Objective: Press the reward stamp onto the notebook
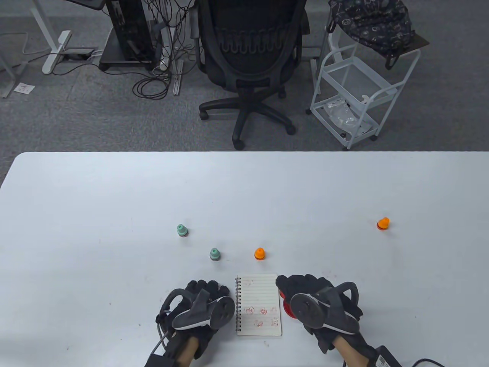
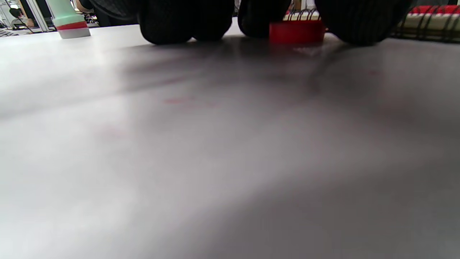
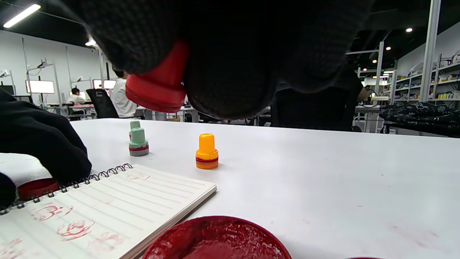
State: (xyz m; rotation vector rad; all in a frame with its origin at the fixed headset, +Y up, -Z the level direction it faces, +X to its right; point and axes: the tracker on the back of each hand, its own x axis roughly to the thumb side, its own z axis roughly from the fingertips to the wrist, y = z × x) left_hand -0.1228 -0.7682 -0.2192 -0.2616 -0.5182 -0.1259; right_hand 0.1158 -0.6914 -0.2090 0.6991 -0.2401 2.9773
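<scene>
The spiral notebook (image 1: 259, 304) lies open at the table's near edge, with several red stamp marks on its lower lines; it also shows in the right wrist view (image 3: 115, 205). My right hand (image 1: 292, 286) grips a red stamp (image 3: 158, 86) and holds it in the air just above an open red ink pad (image 3: 215, 239), which lies right of the notebook (image 1: 285, 310). My left hand (image 1: 206, 286) rests its fingertips (image 2: 165, 25) on the table left of the notebook. A small red cap (image 2: 296, 31) sits on the table between them.
Two green stamps (image 1: 182, 230) (image 1: 214, 254) and an orange stamp (image 1: 259, 253) stand beyond the notebook. Another orange stamp (image 1: 382, 223) stands far right. An office chair (image 1: 248, 57) and a white cart (image 1: 355, 95) stand past the table's far edge.
</scene>
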